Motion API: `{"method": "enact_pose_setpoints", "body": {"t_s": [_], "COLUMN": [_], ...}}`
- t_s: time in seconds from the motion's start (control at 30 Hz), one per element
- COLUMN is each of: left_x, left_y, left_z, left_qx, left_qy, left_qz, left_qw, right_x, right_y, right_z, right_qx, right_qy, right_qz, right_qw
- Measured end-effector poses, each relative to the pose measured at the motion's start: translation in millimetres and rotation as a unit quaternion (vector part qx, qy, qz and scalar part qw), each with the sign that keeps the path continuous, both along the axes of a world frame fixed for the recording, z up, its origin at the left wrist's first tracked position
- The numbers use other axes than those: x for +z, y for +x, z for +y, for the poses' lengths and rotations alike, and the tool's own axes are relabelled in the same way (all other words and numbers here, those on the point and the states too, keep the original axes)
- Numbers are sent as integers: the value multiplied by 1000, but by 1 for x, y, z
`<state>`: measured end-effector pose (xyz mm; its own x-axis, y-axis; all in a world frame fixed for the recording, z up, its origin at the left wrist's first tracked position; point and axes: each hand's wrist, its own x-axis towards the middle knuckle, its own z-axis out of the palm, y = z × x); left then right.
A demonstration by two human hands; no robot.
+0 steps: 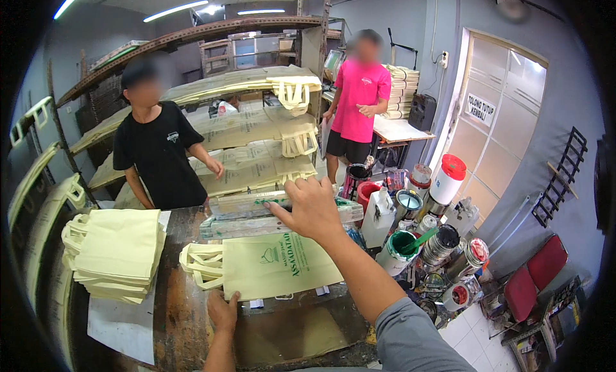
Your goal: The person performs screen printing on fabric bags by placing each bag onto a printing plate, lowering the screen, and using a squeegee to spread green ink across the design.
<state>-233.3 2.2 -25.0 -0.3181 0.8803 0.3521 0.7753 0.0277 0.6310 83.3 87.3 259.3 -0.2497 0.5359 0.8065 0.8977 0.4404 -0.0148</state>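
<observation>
A pale yellow tote bag with green print lies face up on the worktable, its looped handles pointing left. My left hand is at the bag's near left corner, with thumb and finger closed on the edge. Farther off, my right hand grips an ink-stained screen-printing frame, which stands raised beyond the bag. Green smears mark the frame near my thumb; part of it is hidden behind my hand and forearm.
Left of the bag sits a stack of yellow bags. Paint cans and an open green ink bucket crowd the right side. Shelves of bags stand behind. One person wears black; another wears pink.
</observation>
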Motion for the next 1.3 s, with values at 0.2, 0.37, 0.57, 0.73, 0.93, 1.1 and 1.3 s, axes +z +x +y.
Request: {"method": "enact_pose_setpoints", "body": {"t_s": [0.2,0.37,0.57,0.73,0.93,1.1,1.3], "left_x": [2,-1,1,14,16,20,23], "left_y": [1,-1,1,3,5,6,3], "left_z": [-2,0,-1,-7,-7,-2,5], "left_qx": [-17,-33,-46,-50,-57,-59,-43], "left_qy": [-6,13,22,41,32,34,-63], "left_qz": [18,20,7,21,17,73,64], "left_qw": [1000,999,999,998,998,995,995], "right_x": [5,12,17,20,17,17,16], "right_y": [-1,-2,-4,-5,-5,-3,-6], "right_z": [4,8,12,14,14,11,16], "right_qx": [3,-23,-21,-29,-30,-25,-33], "right_qy": [-11,-56,-21,-38,-29,-36,-23], "right_qz": [3,-16,-25,-25,-24,-11,-35], "right_qw": [1000,998,999,999,999,999,999]}}
